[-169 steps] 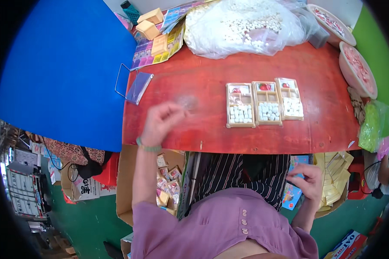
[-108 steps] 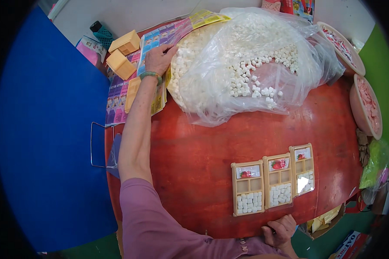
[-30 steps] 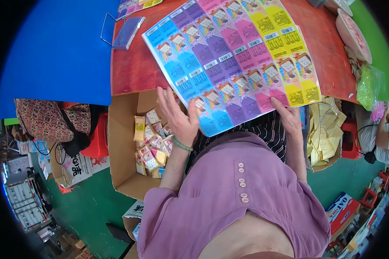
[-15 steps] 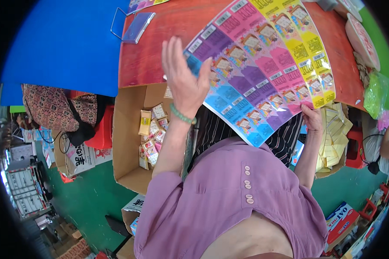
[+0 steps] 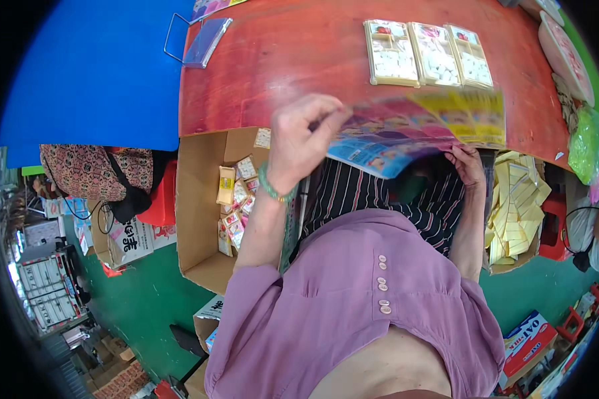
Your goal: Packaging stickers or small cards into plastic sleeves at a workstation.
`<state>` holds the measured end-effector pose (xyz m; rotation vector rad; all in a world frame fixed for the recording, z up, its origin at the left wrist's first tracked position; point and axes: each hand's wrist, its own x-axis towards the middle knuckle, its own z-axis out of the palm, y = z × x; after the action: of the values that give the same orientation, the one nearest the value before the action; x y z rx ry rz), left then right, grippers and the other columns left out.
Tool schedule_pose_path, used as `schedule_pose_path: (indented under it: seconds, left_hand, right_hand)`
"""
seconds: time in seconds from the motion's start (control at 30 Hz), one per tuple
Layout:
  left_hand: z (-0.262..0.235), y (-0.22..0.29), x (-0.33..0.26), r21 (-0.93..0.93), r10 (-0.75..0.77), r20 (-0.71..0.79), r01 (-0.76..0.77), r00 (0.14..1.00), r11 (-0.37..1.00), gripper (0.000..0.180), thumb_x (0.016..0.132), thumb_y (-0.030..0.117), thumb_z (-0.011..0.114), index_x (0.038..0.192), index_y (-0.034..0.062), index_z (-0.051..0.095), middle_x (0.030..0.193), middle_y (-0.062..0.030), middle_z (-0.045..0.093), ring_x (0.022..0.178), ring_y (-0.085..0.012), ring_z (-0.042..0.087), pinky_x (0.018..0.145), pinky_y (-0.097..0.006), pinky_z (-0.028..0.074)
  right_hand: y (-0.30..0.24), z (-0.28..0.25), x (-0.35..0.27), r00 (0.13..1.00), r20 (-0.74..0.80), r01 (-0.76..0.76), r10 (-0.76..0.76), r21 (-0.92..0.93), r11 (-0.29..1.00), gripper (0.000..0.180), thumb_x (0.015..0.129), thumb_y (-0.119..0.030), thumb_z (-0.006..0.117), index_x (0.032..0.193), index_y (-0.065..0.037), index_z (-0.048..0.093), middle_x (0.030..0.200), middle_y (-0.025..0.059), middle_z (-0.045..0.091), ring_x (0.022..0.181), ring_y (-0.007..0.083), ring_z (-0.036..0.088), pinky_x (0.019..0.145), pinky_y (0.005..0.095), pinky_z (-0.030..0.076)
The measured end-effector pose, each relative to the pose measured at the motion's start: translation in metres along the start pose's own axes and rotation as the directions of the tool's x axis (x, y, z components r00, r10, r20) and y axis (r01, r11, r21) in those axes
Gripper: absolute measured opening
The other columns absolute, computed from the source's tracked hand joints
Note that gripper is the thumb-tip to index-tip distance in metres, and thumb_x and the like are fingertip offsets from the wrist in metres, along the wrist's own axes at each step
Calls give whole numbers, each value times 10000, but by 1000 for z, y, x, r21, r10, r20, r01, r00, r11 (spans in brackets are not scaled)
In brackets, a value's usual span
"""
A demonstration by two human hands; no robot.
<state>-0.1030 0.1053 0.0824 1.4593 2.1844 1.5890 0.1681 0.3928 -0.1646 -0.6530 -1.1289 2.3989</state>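
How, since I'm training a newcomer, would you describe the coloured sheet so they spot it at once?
On the red table, find the near edge above the striped trousers. There, the right hand holds a bent sheet, with the left hand at its left end. Its bands run blue, purple, pink and yellow; unlike the printed paper at the table's far left, it is in hand.

- Head view: wide fisheye, on the person's head, above the near side of the table [image 5: 259, 73].
- Facing: steeply down.
- Range: close; shirt [image 5: 336, 279] nearest, sheet [image 5: 412, 126] beyond at the table's edge, floor [image 5: 130, 319] lower than the table.
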Motion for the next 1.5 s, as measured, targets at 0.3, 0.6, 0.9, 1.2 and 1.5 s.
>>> schedule_pose_path:
  seconds: [0.3,0.6,0.9,1.2,1.5]
  left_hand:
    - [63,12,-77,-41,-145,237,158,961,987,41,800,0,654,785,-18,620,737,-101,637,637,-170,617,563,-274,469]
    - [91,10,-91,3,-119,321,125,939,992,83,832,47,644,788,-13,607,738,-116,639,615,-210,616,562,-289,463]
    - [126,-105,-107,62,-430,267,430,863,901,200,845,169,629,1001,59,688,681,-74,635,569,-67,493,534,-275,416]
    - [113,-150,-121,-285,-720,240,756,651,589,196,846,37,624,1029,6,687,944,-32,685,802,-80,597,752,-222,455]
    - [150,-121,-96,-295,-654,373,752,658,589,171,868,60,605,1008,-4,678,945,-34,680,818,-71,591,766,-217,442]
  right_hand:
    - [26,-31,8,984,-155,86,-92,-44,995,410,899,-272,580,1190,15,544,1113,104,618,964,196,615,846,336,505]
    - [49,-25,6,912,-399,155,-94,125,980,264,908,-280,618,982,-30,650,921,43,670,814,128,633,773,275,505]
    - [87,-61,35,834,-552,-242,-9,-380,893,351,851,-306,670,1029,-3,659,815,43,672,649,122,612,607,250,496]
    - [103,-27,38,931,-342,-269,-128,-878,395,738,768,-501,691,1250,25,502,1196,225,585,1136,302,558,955,346,434]
    - [89,98,-41,831,82,-52,551,-973,224,1264,603,-747,642,1463,5,102,1440,278,295,1332,343,337,1094,348,283]
